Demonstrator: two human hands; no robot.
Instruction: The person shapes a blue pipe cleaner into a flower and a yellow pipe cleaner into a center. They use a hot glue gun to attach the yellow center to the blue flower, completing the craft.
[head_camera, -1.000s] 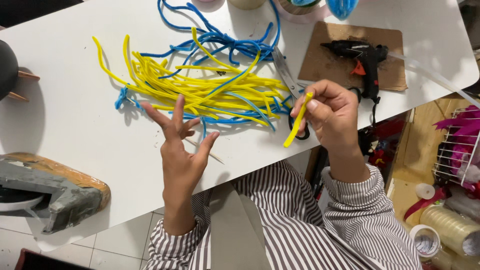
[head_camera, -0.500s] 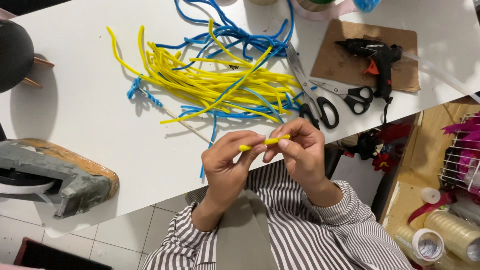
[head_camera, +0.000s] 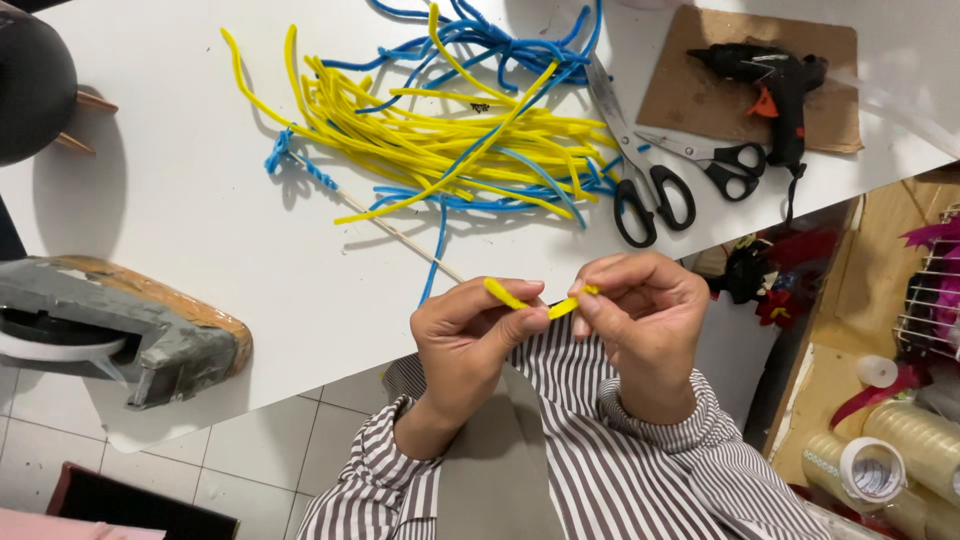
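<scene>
so, nearest first, all places told from the short yellow piece.
short yellow piece (head_camera: 528, 299): held just off the near edge of the white table (head_camera: 180, 220), over the striped shirt, bent into a shallow sag between both hands.
left hand (head_camera: 470, 335): thumb and forefinger pinch the left end of the piece; the other fingers curl under.
right hand (head_camera: 645, 310): fingertips pressed together on the right end, just beside the left hand.
progress: one length is cut and in hand and only slightly bent; as a judgement, the shaping is at an early stage, and most of the stock looks unused.
yellow and blue strands (head_camera: 450, 140): a loose tangle on the table, beyond the piece.
thin wooden stick (head_camera: 400, 232): lies between the tangle and the piece.
scissors (head_camera: 640, 170): two pairs, beyond and to the right.
glue gun (head_camera: 770, 80): farthest right, on a cardboard sheet (head_camera: 690, 100).
tape dispenser (head_camera: 120, 330): well apart to the left.
</scene>
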